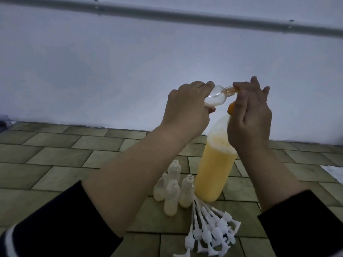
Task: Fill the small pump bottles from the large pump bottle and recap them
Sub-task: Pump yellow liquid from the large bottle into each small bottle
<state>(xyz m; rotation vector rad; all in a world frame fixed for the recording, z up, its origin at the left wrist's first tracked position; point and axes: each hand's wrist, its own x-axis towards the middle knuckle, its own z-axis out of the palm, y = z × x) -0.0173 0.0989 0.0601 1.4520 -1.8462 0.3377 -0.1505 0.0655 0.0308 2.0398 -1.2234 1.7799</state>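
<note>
Large pump bottle (215,169): stands upright on the tiled floor (55,158), directly beneath the right hand. Clear plastic, filled with opaque yellow-orange liquid to roughly two-thirds, frothy at the surface. Orange pump head (231,109) mostly hidden behind the right palm.

Right hand (249,115): on top of the pump, fingers loosely extended upward. Looks to be pressing the pump down with the palm; exact contact hidden, so grip cannot be told for certain.

Left hand (187,104): curled round a small bottle (88,96), holding it tilted nearly sideways, neck toward the right hand and meeting the pump spout. Bottle clear, uncapped, a pale whitish film inside; some orange shows at the neck.

Four more small bottles (173,195): standing uncapped in a tight cluster below the left forearm, just beside the large bottle's base. Each shows a little pale liquid at the bottom.

Small white pump caps (209,230): lying in a fanned heap on the floor between the forearms, dip tubes pointing toward the bottles.

Risks, my judgement:
- Spout and neck slipping apart mid-stroke would send liquid over the fingers or floor; the neck is narrow.
- Sideways tilt could let liquid run back out as the bottle fills.
- A hard push off-centre could tip the tall bottle into the standing cluster.
</note>
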